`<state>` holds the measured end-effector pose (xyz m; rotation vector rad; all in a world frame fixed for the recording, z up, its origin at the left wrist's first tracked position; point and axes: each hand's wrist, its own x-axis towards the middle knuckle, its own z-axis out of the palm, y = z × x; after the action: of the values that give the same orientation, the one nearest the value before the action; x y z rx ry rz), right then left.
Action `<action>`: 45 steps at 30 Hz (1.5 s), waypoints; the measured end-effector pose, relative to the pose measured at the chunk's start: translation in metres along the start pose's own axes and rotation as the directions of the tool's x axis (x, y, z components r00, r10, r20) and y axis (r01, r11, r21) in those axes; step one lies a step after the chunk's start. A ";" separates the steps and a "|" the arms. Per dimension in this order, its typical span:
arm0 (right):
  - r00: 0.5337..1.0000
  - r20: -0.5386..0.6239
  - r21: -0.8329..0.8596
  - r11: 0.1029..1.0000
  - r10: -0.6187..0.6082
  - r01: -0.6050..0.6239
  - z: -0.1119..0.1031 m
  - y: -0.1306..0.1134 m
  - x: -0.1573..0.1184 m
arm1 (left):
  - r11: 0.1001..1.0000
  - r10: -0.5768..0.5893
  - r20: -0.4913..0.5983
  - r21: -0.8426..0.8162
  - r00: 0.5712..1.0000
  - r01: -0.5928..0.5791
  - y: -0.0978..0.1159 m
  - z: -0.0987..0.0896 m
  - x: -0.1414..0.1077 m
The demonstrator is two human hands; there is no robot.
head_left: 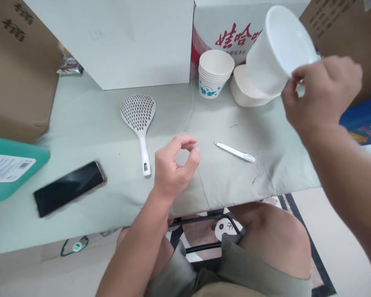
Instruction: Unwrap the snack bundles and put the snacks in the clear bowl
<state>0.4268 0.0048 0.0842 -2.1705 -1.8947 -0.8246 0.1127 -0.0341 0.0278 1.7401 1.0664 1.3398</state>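
Note:
My right hand (323, 95) pinches the rim of a round white plastic tub (266, 53) between thumb and fingers. The tub is tilted in the air, its open mouth toward the upper right. Beneath it, a low white container (249, 93) rests on the table, partly hidden by the tub. My left hand (176, 165) hovers over the cloth, fingers curved, thumb and forefinger slightly apart and nothing between them. To its left lies a white slotted skimmer (139, 123); to its right, a slim white tool (235, 152) with a small thin tip.
A stack of paper cups (214, 76) with blue leaf prints stands before a red-and-white carton (225, 20). A white box (142, 49) backs the table. At left are a phone (69, 189), a green jug (15, 165) and a brown cardboard box (18, 82).

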 end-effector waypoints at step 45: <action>0.962 0.225 0.048 0.988 -0.155 0.148 0.006 -0.120 0.106 | 0.264 -0.733 0.298 -0.704 0.611 0.659 -0.011 -0.020 0.019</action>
<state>0.3201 0.1226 0.1020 -2.2066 -2.1891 -0.5841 0.0936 -0.0110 0.0302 0.4024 0.9104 1.0017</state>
